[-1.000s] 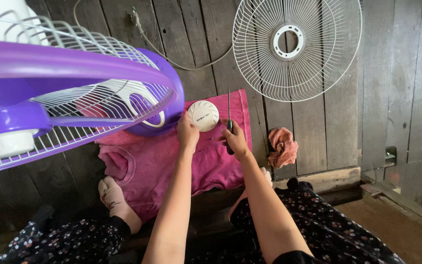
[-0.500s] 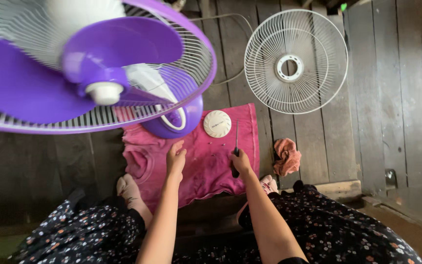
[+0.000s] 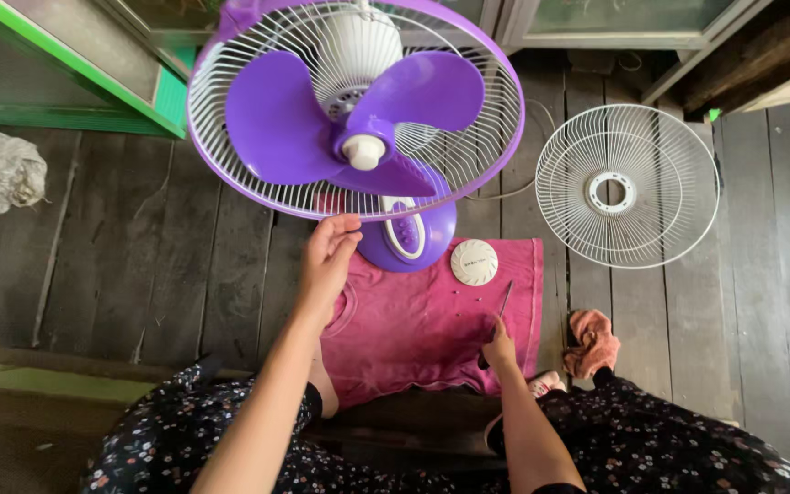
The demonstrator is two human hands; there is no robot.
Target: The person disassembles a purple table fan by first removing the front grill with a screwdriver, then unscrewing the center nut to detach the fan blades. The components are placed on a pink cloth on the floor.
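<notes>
The right hand [image 3: 499, 350] pinches a screwdriver [image 3: 503, 302] low on the pink cloth [image 3: 422, 320]. Farther, the left hand [image 3: 326, 256] — fingers spread — touches the purple fan [image 3: 358, 110] rim. Better to steady this rim firmly before turning the fan — the blades are uncovered.

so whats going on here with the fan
A person sits on a wooden floor with a purple fan in front of them, its front grille off and the blades bare. The left hand reaches up to the lower rim of the fan's cage. The right hand holds a screwdriver down on a pink cloth. A round white cap lies on the cloth, and the detached white grille lies flat on the boards to the right, near a crumpled orange rag.
</notes>
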